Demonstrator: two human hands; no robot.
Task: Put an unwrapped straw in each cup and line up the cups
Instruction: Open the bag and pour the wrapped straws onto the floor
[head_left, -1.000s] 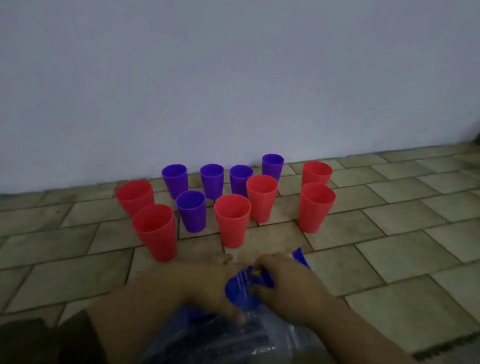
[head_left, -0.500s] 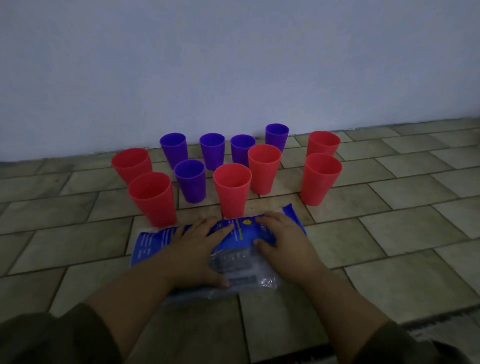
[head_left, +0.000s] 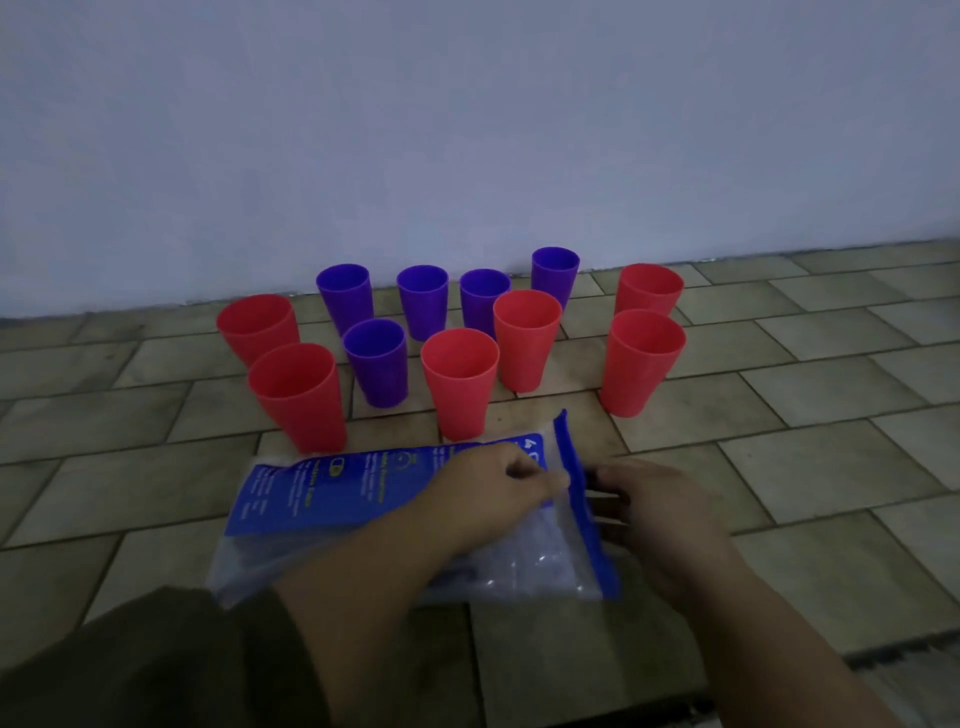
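Hands of a person reach forward over a tiled floor (head_left: 810, 452), seen from a head-worn camera in dim light. Both are at the right end of a straw bag (head_left: 337, 488), which lies flat on the floor just in front of a cluster of cups. The bag has a blue printed upper part and a clear lower part. A blue strip (head_left: 582, 514) runs across its right end and stands up slightly.

The left hand (head_left: 493, 488) lies on top of the bag, its fingers curled and pinching the plastic right beside the blue strip. The right hand (head_left: 660, 509) is on the far side of the strip, fingertips touching it. That area is blurred, so I cannot tell whether this hand grips anything. The two hands are close together, with only the strip between them. A dark sleeve (head_left: 156, 660) covers the left forearm.

Beyond the bag, six red cups (head_left: 460, 382) and five purple cups (head_left: 375, 361) stand upright on the floor in a loose, uneven group. Most purple cups are at the back, near a plain pale wall (head_left: 467, 130). Two red cups stand at the left, two in the middle and two at the right. The nearest red cups are just beside the bag's far edge.
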